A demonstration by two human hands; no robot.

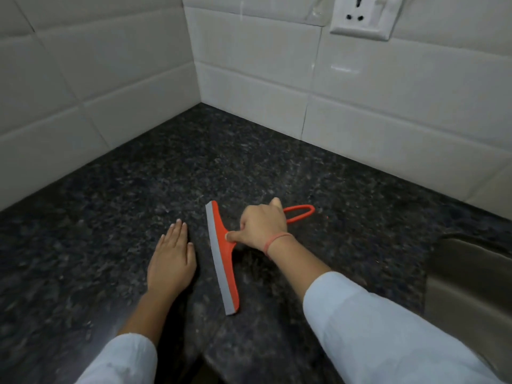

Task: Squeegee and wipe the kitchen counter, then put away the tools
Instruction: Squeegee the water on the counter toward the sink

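An orange squeegee (pixel 224 261) with a grey rubber blade lies on the dark speckled granite counter (pixel 194 167). Its blade edge faces left and its looped handle end sticks out to the right. My right hand (pixel 263 227) is closed around the handle, with the thumb pressed near the blade's neck. Just left of the blade, my left hand (pixel 171 263) rests flat on the counter, fingers together, holding nothing. No cloth is in view.
White tiled walls (pixel 277 87) meet in a corner behind the counter. A white power socket (pixel 363 15) sits high on the right wall. A steel sink (pixel 468 286) opens at the right edge. The counter's front edge runs near my sleeves.
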